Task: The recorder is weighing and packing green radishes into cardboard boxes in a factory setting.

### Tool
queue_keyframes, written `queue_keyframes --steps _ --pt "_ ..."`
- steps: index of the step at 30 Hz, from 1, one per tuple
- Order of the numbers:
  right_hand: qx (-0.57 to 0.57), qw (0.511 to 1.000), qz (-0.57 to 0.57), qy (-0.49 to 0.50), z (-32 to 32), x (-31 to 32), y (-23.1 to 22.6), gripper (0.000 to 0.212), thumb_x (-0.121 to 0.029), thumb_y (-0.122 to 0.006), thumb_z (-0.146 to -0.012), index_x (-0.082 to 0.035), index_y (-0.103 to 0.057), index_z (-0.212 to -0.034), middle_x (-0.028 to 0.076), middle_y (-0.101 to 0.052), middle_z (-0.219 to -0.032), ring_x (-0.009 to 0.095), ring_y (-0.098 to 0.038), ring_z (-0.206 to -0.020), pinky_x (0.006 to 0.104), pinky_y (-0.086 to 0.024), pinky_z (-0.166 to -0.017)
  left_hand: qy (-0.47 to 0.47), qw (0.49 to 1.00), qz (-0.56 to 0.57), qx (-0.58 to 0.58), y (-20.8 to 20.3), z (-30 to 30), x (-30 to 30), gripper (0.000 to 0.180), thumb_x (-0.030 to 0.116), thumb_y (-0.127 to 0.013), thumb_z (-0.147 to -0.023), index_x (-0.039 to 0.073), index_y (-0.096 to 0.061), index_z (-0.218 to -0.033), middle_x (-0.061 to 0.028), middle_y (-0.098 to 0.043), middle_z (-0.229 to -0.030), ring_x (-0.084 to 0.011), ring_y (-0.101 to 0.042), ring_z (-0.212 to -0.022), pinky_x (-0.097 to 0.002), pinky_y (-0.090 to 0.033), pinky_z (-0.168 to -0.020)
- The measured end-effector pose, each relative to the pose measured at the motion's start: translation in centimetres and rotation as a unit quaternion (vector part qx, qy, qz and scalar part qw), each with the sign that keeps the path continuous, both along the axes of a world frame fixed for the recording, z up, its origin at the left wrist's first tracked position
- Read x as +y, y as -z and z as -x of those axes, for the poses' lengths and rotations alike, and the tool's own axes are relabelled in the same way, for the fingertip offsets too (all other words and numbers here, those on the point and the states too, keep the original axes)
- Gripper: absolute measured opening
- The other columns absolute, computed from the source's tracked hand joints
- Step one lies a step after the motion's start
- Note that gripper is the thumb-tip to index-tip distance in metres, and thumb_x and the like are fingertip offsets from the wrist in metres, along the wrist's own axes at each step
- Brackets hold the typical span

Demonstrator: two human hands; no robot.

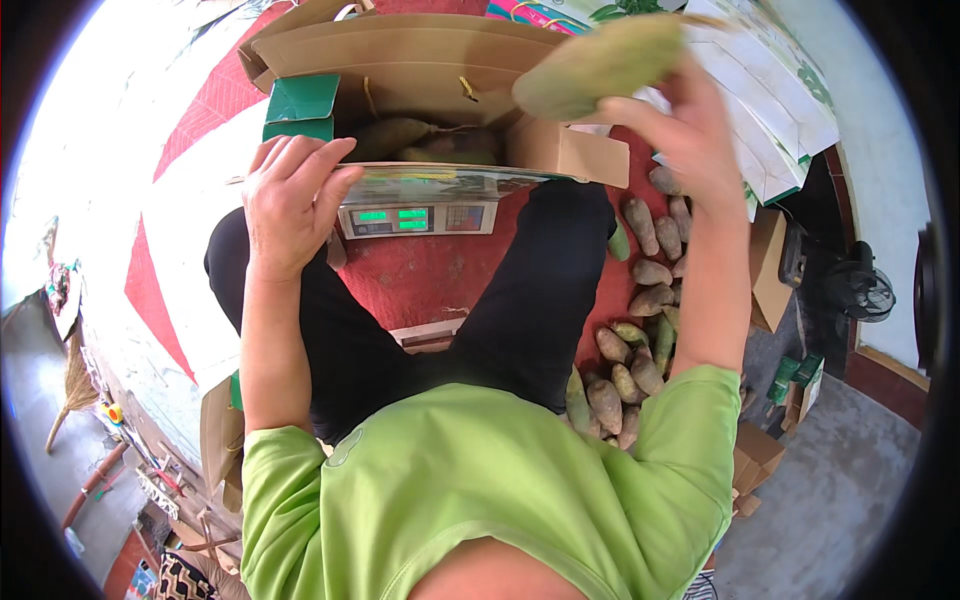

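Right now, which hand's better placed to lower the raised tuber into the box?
Probably the right hand: it holds the raised tuber near the right end of the open box, while the left hand grips its near edge.

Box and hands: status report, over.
Right hand gripping tuber near right end of box. Left hand holding box's near edge. Tubers inside; right flap sticking outward.

Lime-green short-sleeved shirt [480,470], plain black trousers [540,265]

The cardboard box [410,60] is open from above; its right flap [598,159] obstructs the side.
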State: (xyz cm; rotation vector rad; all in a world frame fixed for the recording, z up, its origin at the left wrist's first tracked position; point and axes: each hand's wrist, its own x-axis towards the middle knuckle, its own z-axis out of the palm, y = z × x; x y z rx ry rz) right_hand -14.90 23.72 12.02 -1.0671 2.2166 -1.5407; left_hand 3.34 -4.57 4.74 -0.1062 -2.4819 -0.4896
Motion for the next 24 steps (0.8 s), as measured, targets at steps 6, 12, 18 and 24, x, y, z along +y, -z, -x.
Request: queue_keyframes --steps 6,12,18,24 --pt "0.173 0.934 -0.272 -0.152 1.4 -8.2 4.9 0.055 -0.017 -0.07 -0.076 -0.007 -0.051 -0.126 0.012 -0.056 -0.126 0.031 -0.053 -0.115 0.0398 -0.042 -0.098 0.002 1.0 0.015 0.002 0.0 0.0 -0.3 0.02 0.021 -0.072 -0.077 0.006 -0.07 -0.089 -0.0043 -0.061 -0.076 -0.0227 -0.06 -0.073 -0.0348 -0.046 -0.073" --pt "0.23 0.96 -0.153 -0.051 1.5 -7.0 8.8 0.05 -0.021 -0.067 -0.081 -0.008 -0.054 -0.127 0.01 -0.057 -0.126 0.026 -0.054 -0.117 0.0358 -0.045 -0.097 -0.019 1.0 -0.005 -0.008 0.2 -0.2 -0.7 0.019 0.022 -0.071 -0.078 0.006 -0.07 -0.088 -0.0041 -0.062 -0.077 -0.0232 -0.061 -0.074 -0.0344 -0.046 -0.074" --pt "-0.025 0.962 0.091 0.258 -1.1 4.5 7.8 0.03 -0.012 -0.064 -0.088 -0.001 -0.062 -0.116 0.007 -0.068 -0.103 0.013 -0.063 -0.091 0.025 -0.05 -0.078 -0.009 1.0 -0.002 -0.019 0.2 -0.2 -0.7 0.015 0.014 -0.068 -0.082 0.005 -0.07 -0.094 -0.0071 -0.063 -0.08 -0.0239 -0.06 -0.075 -0.0333 -0.046 -0.072" --pt "-0.16 0.89 -0.153 0.398 -7.4 18.2 21.9 0.029 -0.014 -0.064 -0.089 -0.001 -0.063 -0.115 0.002 -0.064 -0.096 0.008 -0.057 -0.082 0.0232 -0.046 -0.073 -0.048 0.999 -0.02 0.009 0.7 -0.1 -0.4 0.017 0.023 -0.068 -0.083 0.008 -0.071 -0.091 -0.0027 -0.064 -0.08 -0.0211 -0.061 -0.074 -0.0331 -0.047 -0.074"
